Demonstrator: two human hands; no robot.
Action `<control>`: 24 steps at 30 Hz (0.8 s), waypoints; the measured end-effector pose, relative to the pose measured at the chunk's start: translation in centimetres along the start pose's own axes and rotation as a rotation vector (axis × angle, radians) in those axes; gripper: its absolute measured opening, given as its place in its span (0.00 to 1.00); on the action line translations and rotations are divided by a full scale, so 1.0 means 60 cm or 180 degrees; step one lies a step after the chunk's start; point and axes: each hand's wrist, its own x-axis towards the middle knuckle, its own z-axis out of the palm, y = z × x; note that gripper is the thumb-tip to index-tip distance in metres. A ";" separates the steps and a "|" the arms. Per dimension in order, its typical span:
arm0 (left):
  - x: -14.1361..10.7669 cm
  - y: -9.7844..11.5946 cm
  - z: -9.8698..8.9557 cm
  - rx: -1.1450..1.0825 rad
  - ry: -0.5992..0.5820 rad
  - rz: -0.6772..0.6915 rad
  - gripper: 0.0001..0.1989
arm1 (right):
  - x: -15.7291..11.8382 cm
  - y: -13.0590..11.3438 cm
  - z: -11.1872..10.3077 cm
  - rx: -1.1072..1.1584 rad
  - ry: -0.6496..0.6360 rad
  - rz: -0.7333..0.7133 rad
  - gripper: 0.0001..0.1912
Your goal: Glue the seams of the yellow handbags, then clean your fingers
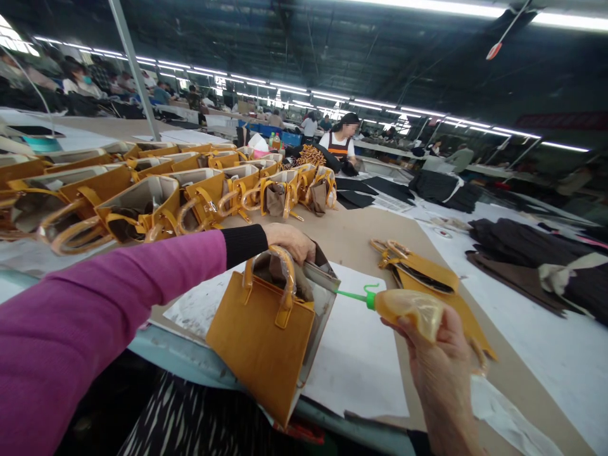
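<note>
Bottle (403,307) in right hand (444,354), nozzle (351,295) at handbag (266,335), left hand (291,240) at top

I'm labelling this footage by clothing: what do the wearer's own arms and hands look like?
On the left, a long purple sleeve ends in a black cuff. The left hand and right hand are both ungloved. On the right, only some dark fabric shows, at the bottom edge.

The handbag (263,335) is mustard yellow, pale grey on the inside. The squeeze bottle (408,309) is amber, its nozzle (370,299) bright green. The sleeve (118,297) is magenta, its cuff (244,246) black; the lap garment (178,411) is black streaked with white; the paper sheet (358,361), white.
</note>
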 end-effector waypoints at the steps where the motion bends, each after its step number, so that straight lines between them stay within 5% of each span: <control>1: 0.002 -0.003 0.001 0.0018 0.0022 0.0014 0.07 | -0.003 0.006 -0.004 -0.0045 -0.0032 0.0020 0.21; 8: 0.000 -0.012 -0.003 0.0029 0.0045 0.0156 0.07 | -0.012 -0.002 0.000 0.0087 -0.0068 0.0257 0.23; 18: -0.049 0.029 -0.073 0.0412 0.0296 0.0265 0.09 | 0.013 -0.055 0.025 0.0558 0.0150 0.0053 0.24; 24: -0.055 0.032 -0.063 0.0744 0.0747 0.0105 0.14 | 0.020 -0.034 0.029 0.0550 0.0149 -0.0012 0.23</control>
